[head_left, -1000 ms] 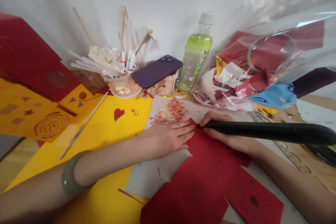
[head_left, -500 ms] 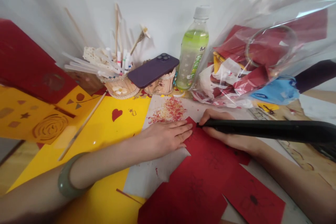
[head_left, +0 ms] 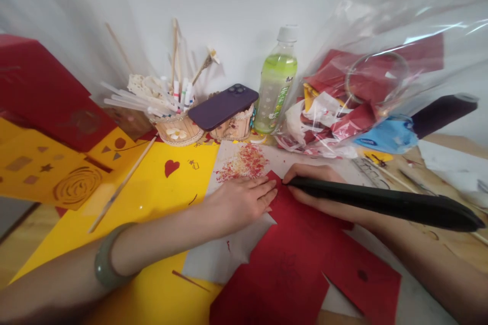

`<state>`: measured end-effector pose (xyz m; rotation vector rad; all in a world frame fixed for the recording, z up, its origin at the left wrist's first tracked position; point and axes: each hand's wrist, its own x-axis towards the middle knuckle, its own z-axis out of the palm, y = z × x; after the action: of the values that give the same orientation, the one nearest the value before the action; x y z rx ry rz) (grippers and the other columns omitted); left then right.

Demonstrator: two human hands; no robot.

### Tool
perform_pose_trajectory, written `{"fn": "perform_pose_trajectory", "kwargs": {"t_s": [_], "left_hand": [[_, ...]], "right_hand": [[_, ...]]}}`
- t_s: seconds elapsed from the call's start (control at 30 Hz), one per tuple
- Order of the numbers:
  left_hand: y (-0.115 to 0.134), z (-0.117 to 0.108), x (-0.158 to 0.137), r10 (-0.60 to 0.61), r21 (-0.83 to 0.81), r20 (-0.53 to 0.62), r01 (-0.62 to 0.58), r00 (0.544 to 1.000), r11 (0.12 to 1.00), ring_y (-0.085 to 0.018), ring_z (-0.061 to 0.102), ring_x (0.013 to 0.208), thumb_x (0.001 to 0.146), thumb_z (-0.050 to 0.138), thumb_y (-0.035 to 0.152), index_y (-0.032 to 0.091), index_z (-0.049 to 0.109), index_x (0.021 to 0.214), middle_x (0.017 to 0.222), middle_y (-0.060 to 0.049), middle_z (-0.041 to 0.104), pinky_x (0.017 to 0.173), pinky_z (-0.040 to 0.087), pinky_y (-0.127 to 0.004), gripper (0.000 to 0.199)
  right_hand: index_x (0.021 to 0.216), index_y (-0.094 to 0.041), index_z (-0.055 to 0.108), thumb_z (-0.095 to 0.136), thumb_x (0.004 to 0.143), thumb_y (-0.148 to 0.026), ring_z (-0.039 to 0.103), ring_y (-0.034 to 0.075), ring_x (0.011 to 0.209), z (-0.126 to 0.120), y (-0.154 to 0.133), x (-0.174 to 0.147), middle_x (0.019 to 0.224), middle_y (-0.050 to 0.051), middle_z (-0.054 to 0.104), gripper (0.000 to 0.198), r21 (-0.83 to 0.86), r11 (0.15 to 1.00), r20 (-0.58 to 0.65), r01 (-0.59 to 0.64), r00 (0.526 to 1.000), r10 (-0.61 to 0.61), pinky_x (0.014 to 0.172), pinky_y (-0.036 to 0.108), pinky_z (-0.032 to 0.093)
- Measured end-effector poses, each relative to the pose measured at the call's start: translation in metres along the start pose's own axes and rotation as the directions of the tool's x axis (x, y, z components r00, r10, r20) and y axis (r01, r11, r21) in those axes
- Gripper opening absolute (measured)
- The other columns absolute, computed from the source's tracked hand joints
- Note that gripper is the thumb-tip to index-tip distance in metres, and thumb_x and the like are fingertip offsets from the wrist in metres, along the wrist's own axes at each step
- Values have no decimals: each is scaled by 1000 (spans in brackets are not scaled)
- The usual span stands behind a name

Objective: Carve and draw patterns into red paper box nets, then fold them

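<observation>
On the white sheet point(head_left: 209, 263), red paper point(head_left: 299, 233) looks light and easy to tear — best held flat near its edges. Left hand point(head_left: 244, 202) lies flat on it; right hand point(head_left: 318, 172) grips a black tool point(head_left: 385, 201).

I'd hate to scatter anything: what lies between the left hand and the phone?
Going from left hand to phone, the head view shows red and yellow bits on a pale sheet, then a basket under the phone.
</observation>
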<state>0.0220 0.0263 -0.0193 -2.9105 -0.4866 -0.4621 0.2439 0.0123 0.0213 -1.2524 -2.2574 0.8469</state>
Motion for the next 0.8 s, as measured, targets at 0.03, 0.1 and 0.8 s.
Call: {"fn": "perform_pose_trajectory", "kwargs": {"t_s": [0.03, 0.1, 0.8], "left_hand": [[2, 0, 0, -13, 14, -6, 13, 1000, 1000, -24, 56, 113, 91, 49, 20, 6, 56, 118, 123, -13, 58, 87, 52, -35, 32], [7, -2, 0, -27, 32, -22, 28, 999, 999, -25, 59, 109, 90, 51, 26, 8, 58, 115, 120, -14, 60, 84, 53, -37, 31], [-1, -3, -8, 15, -68, -55, -19, 998, 997, -20, 62, 104, 90, 48, 16, 7, 63, 108, 115, -12, 63, 89, 53, -31, 25]], "right_hand": [[84, -22, 58, 54, 76, -14, 57, 15, 68, -2, -2, 2, 76, -1, 63, 12, -18, 1000, 34, 14, 999, -14, 63, 27, 43], [86, -23, 59, 54, 78, -15, 57, 15, 70, -8, -5, 6, 78, -1, 64, 13, -36, 998, 111, 46, 993, -41, 65, 26, 43], [87, -20, 54, 51, 86, -21, 58, 15, 75, 15, -7, 1, 81, 1, 61, 3, 130, 990, -32, 45, 999, -41, 69, 27, 48]]}}
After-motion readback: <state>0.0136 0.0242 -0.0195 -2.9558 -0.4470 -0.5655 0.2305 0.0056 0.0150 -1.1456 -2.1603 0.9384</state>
